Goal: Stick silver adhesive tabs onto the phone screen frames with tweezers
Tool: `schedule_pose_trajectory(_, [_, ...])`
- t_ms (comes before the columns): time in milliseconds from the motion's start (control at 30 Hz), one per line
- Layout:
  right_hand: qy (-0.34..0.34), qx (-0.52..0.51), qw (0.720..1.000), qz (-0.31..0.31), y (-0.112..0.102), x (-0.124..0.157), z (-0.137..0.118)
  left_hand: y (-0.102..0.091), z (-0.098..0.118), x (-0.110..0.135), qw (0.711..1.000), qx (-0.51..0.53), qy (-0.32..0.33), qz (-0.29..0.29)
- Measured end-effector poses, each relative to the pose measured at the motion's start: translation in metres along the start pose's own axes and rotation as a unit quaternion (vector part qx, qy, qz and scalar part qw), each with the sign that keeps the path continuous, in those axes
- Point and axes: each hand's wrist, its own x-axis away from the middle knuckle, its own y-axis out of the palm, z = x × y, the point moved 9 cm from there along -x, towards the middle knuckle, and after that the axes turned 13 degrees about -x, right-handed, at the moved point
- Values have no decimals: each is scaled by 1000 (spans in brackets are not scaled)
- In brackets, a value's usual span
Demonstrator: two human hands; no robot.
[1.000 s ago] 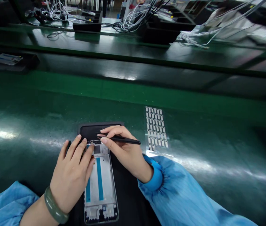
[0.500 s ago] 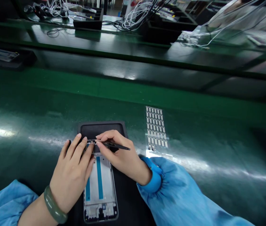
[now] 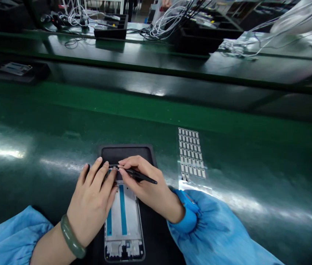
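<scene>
A metal phone mid-frame (image 3: 122,221) with two blue strips lies lengthwise on a black mat, its top end under my hands. My left hand (image 3: 91,198), wearing a green bangle, presses its fingers on the frame's upper left corner. My right hand (image 3: 147,187) pinches black tweezers (image 3: 140,176), whose tips meet the frame's top edge next to my left fingers. Anything held in the tips is too small to tell. My fingers hide most of that top end.
A black rubber tray (image 3: 125,154) sits beyond the frame on the green bench (image 3: 48,136). To its right lies a clear sheet of small metal pieces (image 3: 191,154). Further back stand black trays and tangled white cables (image 3: 172,25), and a person's pale sleeve (image 3: 296,18).
The tweezer tips have come down from over the black tray to the frame's top edge. The whole scene sits slightly further right and lower in view.
</scene>
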Motion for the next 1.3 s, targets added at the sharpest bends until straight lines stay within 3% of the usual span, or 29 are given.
schedule_pose_trajectory(133, [-6,15,1000,-4,0,-1,-2,-1,-1,-1,1000,8,-7,1])
schedule_pose_trajectory(333, [-7,87,994,-67,11,-11,-14,0,0,0,1000,8,-3,1])
schedule_pose_trajectory(433, [7,99,994,-55,9,-17,-14,1,-1,1,1000,6,-3,3])
schedule_pose_trajectory(800, [67,-102,992,38,-11,-16,19,1,-5,1,1000,18,0,-9])
schedule_pose_trajectory(1000, [43,-55,997,-13,-3,-15,14,2,-5,1,1000,24,5,-14])
schedule_pose_trajectory(1300, [33,-45,998,-11,-3,-15,12,2,-4,2,1000,22,12,-14])
